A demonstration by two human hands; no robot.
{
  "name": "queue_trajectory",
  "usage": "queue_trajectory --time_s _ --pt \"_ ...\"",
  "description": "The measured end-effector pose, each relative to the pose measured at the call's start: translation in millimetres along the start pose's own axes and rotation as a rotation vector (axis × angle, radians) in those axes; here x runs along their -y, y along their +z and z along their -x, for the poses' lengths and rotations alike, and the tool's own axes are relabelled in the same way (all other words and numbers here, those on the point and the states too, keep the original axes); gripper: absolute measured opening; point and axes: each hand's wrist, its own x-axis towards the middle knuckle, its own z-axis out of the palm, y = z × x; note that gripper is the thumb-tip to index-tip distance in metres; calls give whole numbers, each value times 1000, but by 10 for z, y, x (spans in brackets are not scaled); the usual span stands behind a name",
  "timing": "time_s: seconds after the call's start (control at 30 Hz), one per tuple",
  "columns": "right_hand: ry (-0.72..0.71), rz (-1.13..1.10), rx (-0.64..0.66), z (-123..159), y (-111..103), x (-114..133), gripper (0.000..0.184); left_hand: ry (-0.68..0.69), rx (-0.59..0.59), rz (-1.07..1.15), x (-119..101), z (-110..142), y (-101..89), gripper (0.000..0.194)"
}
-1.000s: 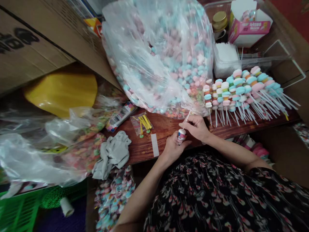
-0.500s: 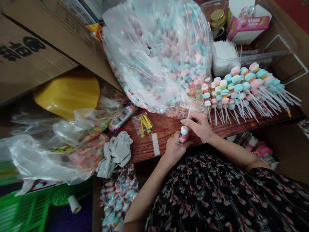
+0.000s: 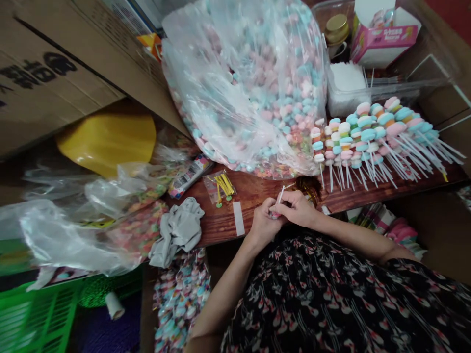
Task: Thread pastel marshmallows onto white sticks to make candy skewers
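Note:
My left hand [image 3: 263, 224] is closed around a marshmallow lollipop, over the near edge of the wooden table. Its white stick [image 3: 280, 195] points up between my hands, and the candy is mostly hidden by my fingers. My right hand [image 3: 300, 210] meets the left one, its thumb and fingers closed about the base of the stick and the candy. Just beyond my right hand lies a bundle of gold twist ties [image 3: 311, 190]. Marshmallow skewers [image 3: 368, 135] with white sticks lie in rows to the right.
A big clear bag of pastel marshmallows [image 3: 250, 88] fills the back. At the right rear is a plastic bin [image 3: 346, 100] with a pink box [image 3: 386, 44]. Yellow ties in a small bag [image 3: 222, 186] and a grey cloth [image 3: 180, 225] lie left. Cardboard boxes [image 3: 44, 73] stand far left.
My right hand has come down onto the candy, beside my left hand. The lollipop's candy is now mostly covered, and the gold ties have come into sight. The view has shifted slightly.

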Motion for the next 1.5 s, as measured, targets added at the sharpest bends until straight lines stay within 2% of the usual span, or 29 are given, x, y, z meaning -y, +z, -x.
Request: queue_trajectory --time_s 0.07,0.17,0.3,0.37,0.47,0.6,0.67,0.73,0.8,0.87,0.93,1.07,1.13,1.2,1.3,1.4,1.5 --pt "-29 -21 46 -36 -53 48 18 -10 -3 -22 -22 -4 -15 33" --pt "-124 -35 -3 -144 -173 177 15 -11 64 6 -106 3 -74 38" --pt "-228 34 17 -263 -259 286 16 -107 223 275 -176 35 -236 40" --pt "-224 33 -23 -293 -258 289 17 -198 237 431 -144 47 -295 40" --pt "-210 29 -29 -308 -215 271 16 -263 110 541 -54 46 -278 36" --pt "-206 14 -12 -262 -153 238 16 -285 15 526 -4 18 -154 37" --pt "-163 -101 -68 -209 -137 201 13 -265 -94 532 -23 -6 -127 41" --pt "-99 -229 -116 -143 -107 149 21 -219 -206 524 -53 -30 -134 46" --pt "-70 -217 -128 -84 -49 101 24 -152 -241 457 -81 -42 -154 46" --pt "-94 -96 -141 -48 26 73 13 -87 -203 376 -106 -34 -165 44" --pt "-175 14 -177 -39 84 70 15 -50 -155 393 -128 -9 -170 43" --pt "-368 126 -184 -61 130 76 14 -147 -9 618 -148 43 -231 41" --pt "-418 163 -194 -74 159 52 15 -205 75 630 -144 47 -302 40" --pt "-422 169 -210 -82 206 17 14 -238 155 605 -133 36 -390 39" --pt "-353 144 -189 -82 250 -16 14 -309 297 550 -114 11 -507 36" --pt "-381 250 -181 -65 172 -10 14 -336 338 502 -105 5 -553 30" --pt "-601 588 -13 -34 -15 -7 24 -341 339 516 -100 24 -541 28"
